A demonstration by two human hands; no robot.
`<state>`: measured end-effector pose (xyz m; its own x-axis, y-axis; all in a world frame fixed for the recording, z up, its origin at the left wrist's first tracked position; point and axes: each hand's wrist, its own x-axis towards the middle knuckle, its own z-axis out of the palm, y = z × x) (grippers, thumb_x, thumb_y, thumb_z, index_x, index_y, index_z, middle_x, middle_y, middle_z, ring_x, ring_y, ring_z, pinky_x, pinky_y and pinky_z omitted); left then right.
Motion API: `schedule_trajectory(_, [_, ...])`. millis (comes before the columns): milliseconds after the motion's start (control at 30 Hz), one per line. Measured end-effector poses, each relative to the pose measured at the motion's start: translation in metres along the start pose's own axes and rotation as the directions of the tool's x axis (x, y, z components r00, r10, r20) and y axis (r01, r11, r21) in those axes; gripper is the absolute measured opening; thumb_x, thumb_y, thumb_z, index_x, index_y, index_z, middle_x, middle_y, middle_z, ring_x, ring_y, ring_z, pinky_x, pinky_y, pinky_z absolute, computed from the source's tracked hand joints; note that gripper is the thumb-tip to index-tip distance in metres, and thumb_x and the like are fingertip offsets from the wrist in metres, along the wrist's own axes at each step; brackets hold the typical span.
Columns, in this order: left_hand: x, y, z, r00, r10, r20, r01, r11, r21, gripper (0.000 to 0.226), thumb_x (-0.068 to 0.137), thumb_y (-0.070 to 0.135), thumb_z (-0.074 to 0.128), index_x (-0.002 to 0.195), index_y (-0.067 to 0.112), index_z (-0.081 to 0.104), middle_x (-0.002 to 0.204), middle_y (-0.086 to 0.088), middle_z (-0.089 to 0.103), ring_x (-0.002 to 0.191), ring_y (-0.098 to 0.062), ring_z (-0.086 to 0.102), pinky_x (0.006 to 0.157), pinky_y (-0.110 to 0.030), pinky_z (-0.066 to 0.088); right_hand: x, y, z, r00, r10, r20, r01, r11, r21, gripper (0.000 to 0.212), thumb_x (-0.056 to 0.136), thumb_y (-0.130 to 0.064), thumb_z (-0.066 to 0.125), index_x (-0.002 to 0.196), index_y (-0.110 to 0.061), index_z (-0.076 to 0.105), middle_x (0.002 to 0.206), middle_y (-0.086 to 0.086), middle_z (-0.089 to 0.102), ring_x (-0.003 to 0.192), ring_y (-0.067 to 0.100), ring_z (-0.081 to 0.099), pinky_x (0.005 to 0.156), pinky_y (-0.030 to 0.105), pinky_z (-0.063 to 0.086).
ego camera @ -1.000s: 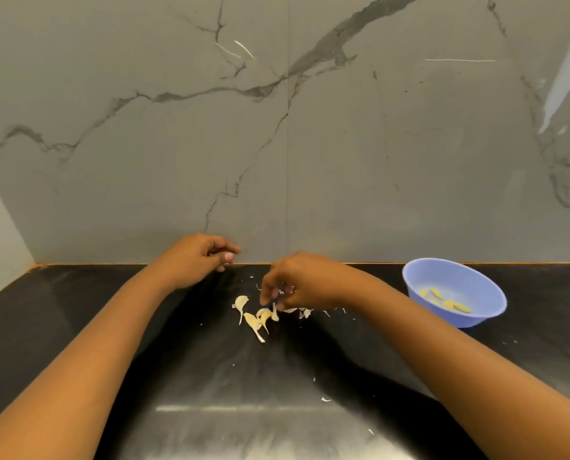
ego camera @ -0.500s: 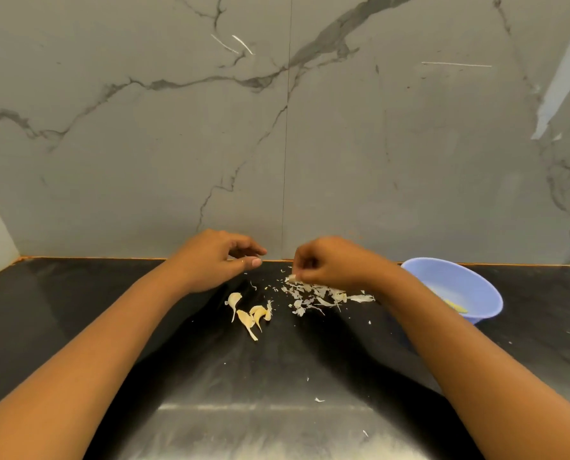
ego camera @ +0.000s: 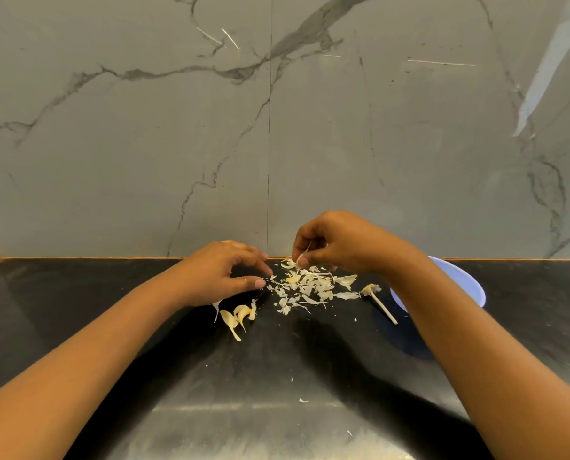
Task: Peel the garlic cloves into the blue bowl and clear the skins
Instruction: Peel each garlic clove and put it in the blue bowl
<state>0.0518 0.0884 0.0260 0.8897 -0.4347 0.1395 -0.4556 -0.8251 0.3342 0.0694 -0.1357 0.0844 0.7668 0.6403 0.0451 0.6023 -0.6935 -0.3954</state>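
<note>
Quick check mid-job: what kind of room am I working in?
Most likely a kitchen: a glossy black countertop against a grey marble-look wall, with garlic skins scattered on it and a blue bowl at the right.

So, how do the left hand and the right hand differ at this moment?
The right hand pinches a thin skin sliver above the skin pile; the left hand holds nothing and is loosely open. The right hand is higher; the left hand sits lower, beside the pile. Both are over the black counter.
</note>
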Motion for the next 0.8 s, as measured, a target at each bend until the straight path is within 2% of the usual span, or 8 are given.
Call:
schedule_trajectory(67, [0.000,0.001,0.000,0.999,0.036,-0.035,-0.037,0.999,-0.030,0.022,0.089,0.042,0.061,0.104,0.032,0.073,0.120,0.023,0.060,0.112,0.003,0.047,0.094,-0.024,0.042,-0.008,-0.004,-0.001,0.996,0.027,0.079,-0.030,0.999,0.036,0.005,0.091,-0.015,0.063,0.092,-0.020,0.065,0.078,-0.012,0.064,0.055,-0.012,0.056,0.053,0.009,0.045])
schedule_trajectory(133, [0.000,0.000,0.000,0.995,0.055,-0.088,-0.058,0.998,-0.033,0.019,0.089,0.042,0.061,0.101,0.033,0.073,0.111,0.025,0.062,0.108,0.005,0.049,0.089,-0.021,0.041,-0.016,-0.006,0.013,0.967,0.028,0.252,-0.117,0.931,0.346,0.007,0.094,-0.011,0.059,0.091,-0.017,0.061,0.085,-0.004,0.068,0.071,-0.002,0.065,0.061,0.013,0.051])
schedule_trajectory(300, [-0.001,-0.010,-0.003,0.988,0.021,-0.155,-0.025,0.999,-0.020,0.018,0.093,0.037,0.058,0.107,0.037,0.070,0.114,0.019,0.065,0.110,-0.003,0.052,0.095,-0.033,0.045,-0.011,0.002,0.056,0.927,0.188,0.326,-0.372,0.336,0.865,0.010,0.096,-0.004,0.051,0.092,-0.008,0.060,0.111,0.013,0.068,0.097,0.021,0.068,0.085,0.028,0.056])
schedule_trajectory(400, [-0.002,-0.013,-0.005,0.986,-0.035,-0.165,0.032,0.999,-0.021,0.020,0.094,0.036,0.056,0.109,0.035,0.069,0.117,0.014,0.066,0.113,-0.006,0.052,0.097,-0.039,0.045,-0.001,0.013,0.050,0.908,0.358,0.219,-0.320,0.251,0.914,0.010,0.095,-0.002,0.051,0.091,-0.006,0.060,0.107,0.015,0.068,0.093,0.021,0.067,0.082,0.028,0.056])
schedule_trajectory(500, [-0.002,-0.016,-0.007,0.983,-0.066,-0.172,0.061,0.997,-0.039,0.018,0.094,0.036,0.056,0.107,0.037,0.068,0.117,0.014,0.066,0.113,-0.007,0.052,0.097,-0.038,0.044,-0.004,0.013,0.026,0.926,0.372,0.059,-0.203,0.362,0.910,0.006,0.094,-0.005,0.054,0.093,-0.006,0.060,0.097,0.011,0.068,0.082,0.017,0.067,0.070,0.025,0.059])
schedule_trajectory(633, [-0.001,-0.014,-0.008,0.986,-0.083,-0.147,0.079,0.996,-0.031,0.019,0.094,0.037,0.056,0.109,0.037,0.067,0.120,0.013,0.064,0.114,-0.007,0.051,0.098,-0.038,0.044,-0.020,0.000,0.003,0.965,0.142,-0.219,-0.081,0.960,0.268,0.005,0.091,-0.015,0.062,0.090,-0.019,0.065,0.084,-0.009,0.063,0.074,0.003,0.058,0.064,0.017,0.047])
schedule_trajectory(700, [-0.001,-0.012,-0.007,0.988,-0.072,-0.140,0.068,0.997,-0.031,0.019,0.094,0.038,0.056,0.109,0.037,0.067,0.119,0.013,0.065,0.113,-0.006,0.052,0.096,-0.034,0.044,-0.018,-0.005,0.024,0.996,0.042,-0.076,-0.047,0.997,-0.057,0.008,0.088,-0.014,0.065,0.090,-0.021,0.070,0.086,-0.009,0.067,0.076,0.002,0.056,0.069,0.020,0.044])
schedule_trajectory(800, [-0.002,-0.009,-0.005,0.991,-0.060,-0.119,0.058,0.998,-0.025,0.020,0.094,0.036,0.057,0.111,0.036,0.067,0.117,0.014,0.064,0.107,-0.002,0.051,0.092,-0.027,0.042,-0.014,-0.005,0.041,0.997,0.053,-0.059,-0.062,0.986,-0.153,0.015,0.085,-0.008,0.063,0.091,-0.019,0.072,0.090,-0.002,0.072,0.084,0.012,0.061,0.076,0.026,0.048])
